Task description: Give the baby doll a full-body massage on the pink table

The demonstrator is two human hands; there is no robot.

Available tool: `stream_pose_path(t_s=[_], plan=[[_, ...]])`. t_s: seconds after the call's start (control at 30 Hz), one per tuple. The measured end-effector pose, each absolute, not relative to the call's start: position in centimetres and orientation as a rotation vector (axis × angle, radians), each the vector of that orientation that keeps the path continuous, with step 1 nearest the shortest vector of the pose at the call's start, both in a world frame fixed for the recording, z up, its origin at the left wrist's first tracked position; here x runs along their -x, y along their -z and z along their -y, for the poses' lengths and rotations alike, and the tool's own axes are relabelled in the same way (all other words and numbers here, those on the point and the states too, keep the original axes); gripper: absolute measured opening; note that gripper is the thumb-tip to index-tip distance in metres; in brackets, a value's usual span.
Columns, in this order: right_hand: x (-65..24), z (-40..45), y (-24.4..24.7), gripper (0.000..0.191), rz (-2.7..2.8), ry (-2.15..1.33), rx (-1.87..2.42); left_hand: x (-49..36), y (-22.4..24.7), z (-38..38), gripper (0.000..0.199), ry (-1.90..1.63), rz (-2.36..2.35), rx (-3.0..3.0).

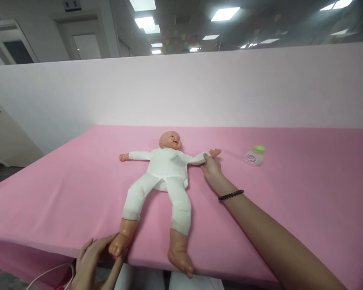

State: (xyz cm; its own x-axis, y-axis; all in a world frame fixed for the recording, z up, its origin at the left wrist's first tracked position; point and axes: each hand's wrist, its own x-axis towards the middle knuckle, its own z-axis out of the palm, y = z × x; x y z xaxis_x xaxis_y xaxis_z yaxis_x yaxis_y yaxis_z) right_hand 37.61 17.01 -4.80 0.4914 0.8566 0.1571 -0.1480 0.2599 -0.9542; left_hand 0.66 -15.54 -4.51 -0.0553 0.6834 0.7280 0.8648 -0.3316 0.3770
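Note:
A baby doll with a soft white cloth body and hard, skin-toned plastic head, hands and feet lies on its back on a pink-covered table. Its arms are stretched out sideways and its legs point toward me. My right hand is closed around the doll's forearm on the right, just below the plastic hand. At the table's front edge, my left hand is around the doll's left-side foot, thumb and fingers on either side of it. The other foot rests near the edge, untouched.
A small clear bottle with a green cap and a label stands tilted-looking on the right. Behind the table is a low white wall with glass above. A white cable hangs at the lower left, beyond the front edge.

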Motion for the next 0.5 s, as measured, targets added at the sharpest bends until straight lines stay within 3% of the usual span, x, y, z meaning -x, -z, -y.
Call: stream_pose_path(t_s=[0.1, 0.33, 0.5], plan=[[-38.1, -17.7, 5.7, 0.042, 0.859, -0.769, 1.092, -0.8, 4.9, 15.0, 0.022, 1.319, 1.645, 1.979], [-34.9, -14.2, 0.8, 0.065, 0.879, -0.675, 1.054, -1.6, 2.2, 12.7, 0.038, 1.653, 1.824, 1.847], [-31.5, -11.1, -1.6, 0.052, 1.399, -0.492, 0.904, -4.1, -1.4, 8.1, 0.049, 2.055, 1.763, 1.787]])
